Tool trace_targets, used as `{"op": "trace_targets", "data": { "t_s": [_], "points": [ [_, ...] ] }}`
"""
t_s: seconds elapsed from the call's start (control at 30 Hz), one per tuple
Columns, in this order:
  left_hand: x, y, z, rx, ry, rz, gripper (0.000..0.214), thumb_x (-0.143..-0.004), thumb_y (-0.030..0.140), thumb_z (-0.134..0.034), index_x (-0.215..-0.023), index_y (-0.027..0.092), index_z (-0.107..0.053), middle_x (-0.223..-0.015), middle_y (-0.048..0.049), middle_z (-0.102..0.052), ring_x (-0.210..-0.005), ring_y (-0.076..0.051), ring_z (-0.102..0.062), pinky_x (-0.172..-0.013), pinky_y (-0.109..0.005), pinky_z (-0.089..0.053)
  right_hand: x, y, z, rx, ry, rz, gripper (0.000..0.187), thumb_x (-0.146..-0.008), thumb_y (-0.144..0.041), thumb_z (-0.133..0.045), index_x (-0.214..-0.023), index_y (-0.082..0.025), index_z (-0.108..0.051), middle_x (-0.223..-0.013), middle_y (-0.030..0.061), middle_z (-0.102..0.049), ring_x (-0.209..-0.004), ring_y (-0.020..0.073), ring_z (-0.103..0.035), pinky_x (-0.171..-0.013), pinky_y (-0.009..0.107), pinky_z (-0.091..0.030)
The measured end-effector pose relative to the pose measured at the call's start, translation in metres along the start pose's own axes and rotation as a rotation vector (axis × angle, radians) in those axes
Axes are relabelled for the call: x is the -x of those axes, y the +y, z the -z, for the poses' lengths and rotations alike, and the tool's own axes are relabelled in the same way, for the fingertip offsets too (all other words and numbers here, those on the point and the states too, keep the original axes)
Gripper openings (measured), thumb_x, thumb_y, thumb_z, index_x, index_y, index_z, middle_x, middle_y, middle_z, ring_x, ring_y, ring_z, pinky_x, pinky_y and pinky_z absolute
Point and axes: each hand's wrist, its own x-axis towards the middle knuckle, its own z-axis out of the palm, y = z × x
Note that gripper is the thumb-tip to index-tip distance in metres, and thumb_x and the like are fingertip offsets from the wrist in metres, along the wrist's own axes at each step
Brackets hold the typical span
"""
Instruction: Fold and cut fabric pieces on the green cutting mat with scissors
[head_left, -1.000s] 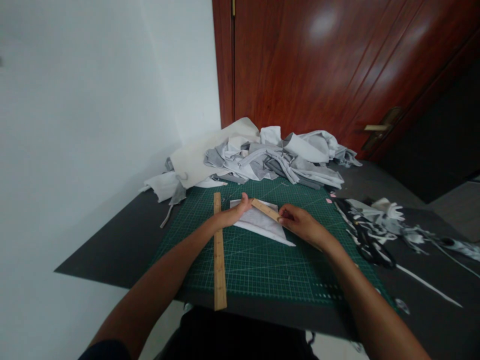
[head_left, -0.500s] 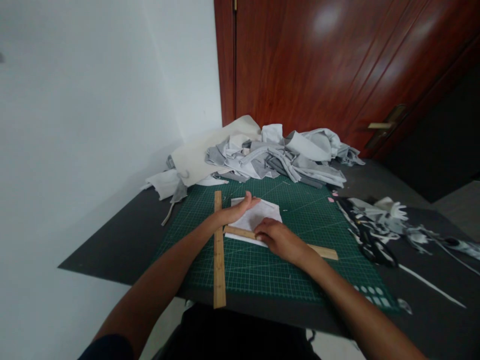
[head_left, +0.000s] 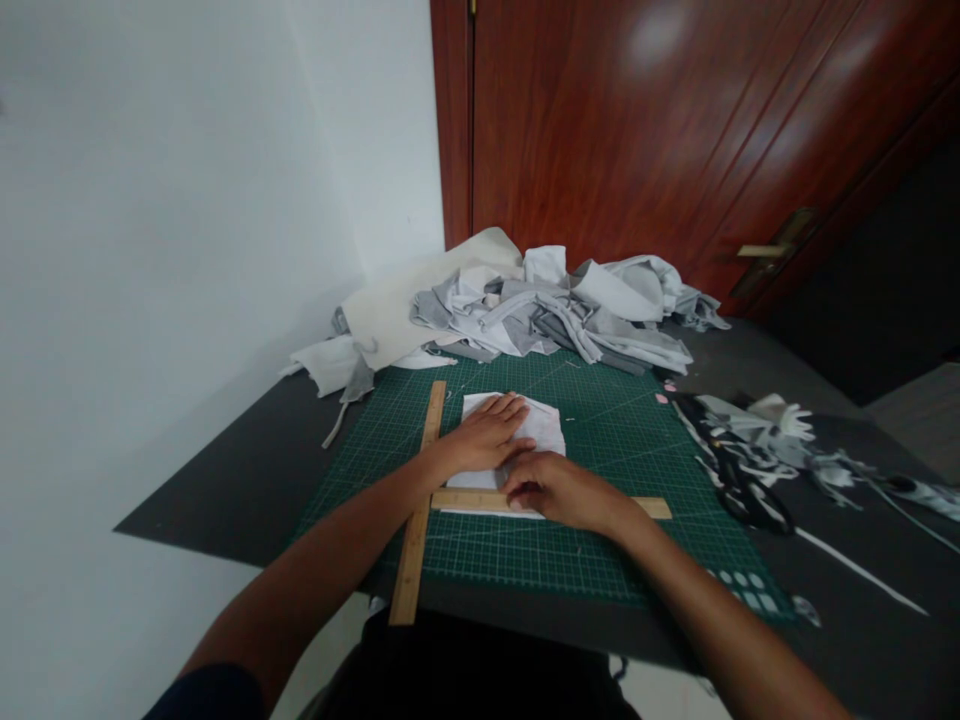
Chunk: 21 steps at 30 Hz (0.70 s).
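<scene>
A piece of white fabric lies on the green cutting mat. My left hand rests flat on it, fingers stretched out. Across the fabric's near edge lies a wooden ruler, and my right hand grips it near its middle with curled fingers. My right hand hides part of this ruler. A second wooden ruler lies slanted to the left, passing under my left forearm and sticking out past the table's front edge.
Grey and white fabric pieces are heaped at the back, against the wall and door. To the right are black-handled scissors among fabric scraps. A dark table carries the mat.
The ruler under my right hand has slid toward me, down the fabric. My left hand has turned from its edge to lie flat. The left ruler has tilted, its near end shifting left.
</scene>
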Motion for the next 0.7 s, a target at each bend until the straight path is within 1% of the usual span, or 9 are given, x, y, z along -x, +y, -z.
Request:
{"op": "trace_targets", "data": {
  "t_s": [0.1, 0.23, 0.33, 0.43, 0.5, 0.53, 0.6, 0.63, 0.7],
  "points": [
    [-0.002, -0.001, 0.001, 0.010, -0.023, -0.004, 0.074, -0.102, 0.065, -0.027, -0.157, 0.016, -0.033, -0.167, -0.0132, -0.024, -0.157, -0.026, -0.013, -0.126, -0.040, -0.007, 0.000, -0.001, -0.003, 0.015, 0.003, 0.005, 0.015, -0.087, -0.007, -0.069, -0.093, -0.019, -0.078, -0.088, 0.0030, -0.075, -0.084, 0.0173, -0.068, -0.079, 0.026, -0.049],
    [-0.003, -0.004, 0.003, 0.079, -0.022, 0.016, 0.071, -0.103, 0.063, -0.028, -0.156, 0.017, -0.037, -0.167, -0.0117, -0.025, -0.157, -0.026, -0.013, -0.127, -0.043, -0.009, 0.001, -0.002, -0.006, 0.043, 0.012, 0.011, 0.012, -0.089, -0.014, -0.071, -0.095, -0.020, -0.078, -0.091, 0.0033, -0.074, -0.084, 0.0176, -0.068, -0.079, 0.026, -0.050],
    [-0.002, -0.009, 0.006, 0.146, -0.003, -0.002, 0.065, -0.101, 0.060, -0.041, -0.149, 0.016, -0.048, -0.165, -0.0141, -0.030, -0.157, -0.028, -0.015, -0.126, -0.045, -0.015, 0.000, -0.004, -0.007, 0.046, 0.004, 0.002, 0.012, -0.089, -0.013, -0.071, -0.095, -0.021, -0.079, -0.091, 0.0031, -0.075, -0.084, 0.0178, -0.068, -0.080, 0.027, -0.050],
    [-0.001, -0.014, 0.012, 0.210, 0.071, -0.036, 0.050, -0.098, 0.050, -0.055, -0.134, 0.016, -0.063, -0.161, -0.0144, -0.039, -0.154, -0.027, -0.025, -0.124, -0.043, -0.024, -0.001, -0.006, -0.007, 0.038, 0.001, -0.016, 0.011, -0.088, -0.013, -0.071, -0.093, -0.021, -0.078, -0.087, 0.0022, -0.075, -0.081, 0.0172, -0.068, -0.076, 0.026, -0.049],
    [0.000, -0.016, 0.019, 0.234, 0.141, -0.025, 0.040, -0.098, 0.043, -0.056, -0.126, 0.017, -0.068, -0.153, -0.0134, -0.051, -0.147, -0.025, -0.041, -0.121, -0.040, -0.032, -0.002, -0.007, -0.007, 0.024, 0.011, -0.026, 0.008, -0.089, -0.016, -0.071, -0.092, -0.020, -0.077, -0.086, 0.0019, -0.074, -0.078, 0.0166, -0.067, -0.072, 0.025, -0.048],
    [0.001, -0.017, 0.024, 0.232, 0.174, -0.008, 0.037, -0.099, 0.041, -0.055, -0.124, 0.018, -0.069, -0.147, -0.0122, -0.057, -0.140, -0.023, -0.049, -0.118, -0.038, -0.035, -0.003, -0.007, -0.007, 0.018, 0.017, -0.030, 0.006, -0.090, -0.019, -0.071, -0.092, -0.020, -0.077, -0.085, 0.0018, -0.074, -0.078, 0.0164, -0.067, -0.071, 0.024, -0.047],
    [0.003, -0.017, 0.034, 0.183, 0.227, 0.049, 0.032, -0.100, 0.038, -0.054, -0.121, 0.020, -0.070, -0.135, -0.0086, -0.066, -0.129, -0.021, -0.058, -0.114, -0.034, -0.040, -0.004, -0.007, -0.007, 0.016, 0.027, -0.028, 0.007, -0.092, -0.024, -0.070, -0.092, -0.021, -0.077, -0.084, 0.0013, -0.073, -0.076, 0.0162, -0.066, -0.070, 0.024, -0.046],
    [0.004, -0.017, 0.040, 0.133, 0.250, 0.093, 0.031, -0.099, 0.037, -0.055, -0.119, 0.021, -0.071, -0.132, -0.0071, -0.067, -0.126, -0.021, -0.059, -0.112, -0.034, -0.041, -0.004, -0.007, -0.007, 0.023, 0.031, -0.025, 0.009, -0.093, -0.026, -0.069, -0.091, -0.021, -0.076, -0.083, 0.0011, -0.072, -0.076, 0.0162, -0.065, -0.069, 0.024, -0.046],
    [0.008, -0.016, 0.052, -0.014, 0.256, 0.220, 0.029, -0.096, 0.039, -0.059, -0.117, 0.022, -0.071, -0.127, -0.0075, -0.069, -0.123, -0.024, -0.060, -0.109, -0.036, -0.043, -0.005, -0.006, -0.008, 0.047, 0.034, -0.019, 0.012, -0.095, -0.028, -0.067, -0.090, -0.021, -0.076, -0.081, 0.0008, -0.070, -0.074, 0.0160, -0.064, -0.068, 0.024, -0.044]
  ]
}}
